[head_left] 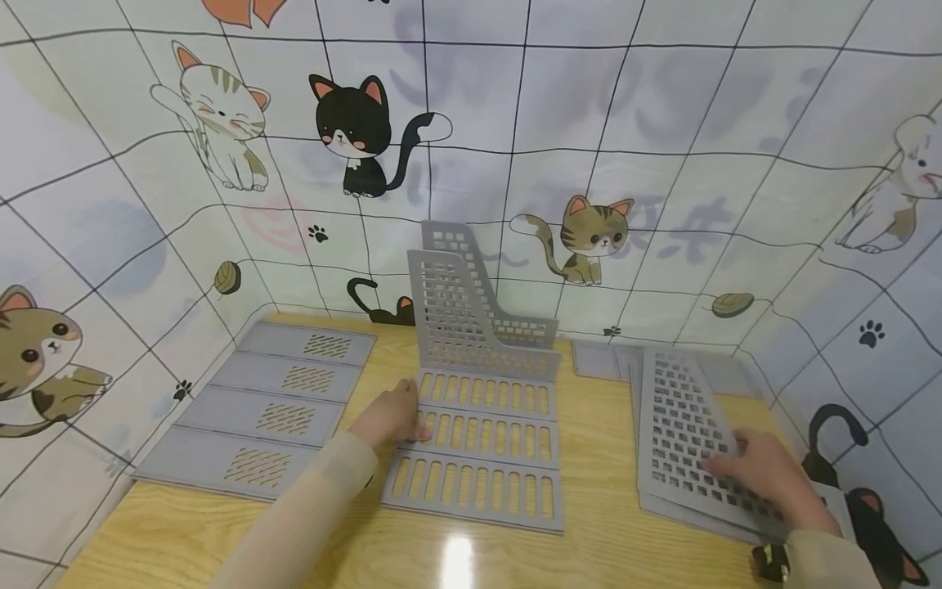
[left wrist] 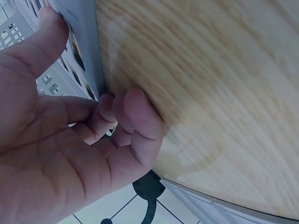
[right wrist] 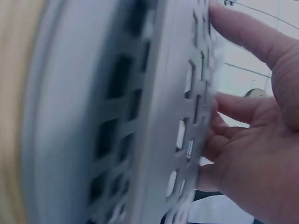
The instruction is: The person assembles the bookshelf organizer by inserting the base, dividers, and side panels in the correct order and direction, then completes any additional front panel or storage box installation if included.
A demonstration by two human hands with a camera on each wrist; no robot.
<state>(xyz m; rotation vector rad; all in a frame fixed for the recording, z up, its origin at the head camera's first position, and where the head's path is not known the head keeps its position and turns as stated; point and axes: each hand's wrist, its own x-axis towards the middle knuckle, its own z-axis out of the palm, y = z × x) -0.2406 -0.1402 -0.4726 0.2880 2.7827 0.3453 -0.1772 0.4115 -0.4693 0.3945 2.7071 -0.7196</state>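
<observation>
Grey panels with long slots lie in overlapping rows on the table. My left hand is at their left edge; in the left wrist view its thumb rests on the slotted panel and the other fingers curl beside the edge. On the right, my right hand grips the edge of a grey side panel with small square holes. That panel is tilted up off another grey panel below it. The right wrist view shows the thumb on one face and fingers at the other side.
Two upright L-shaped perforated panels stand behind the slotted ones. Grey panels with slanted slits lie at the left. Smaller flat grey pieces lie at the back right. Cat-print cloth surrounds the wooden table.
</observation>
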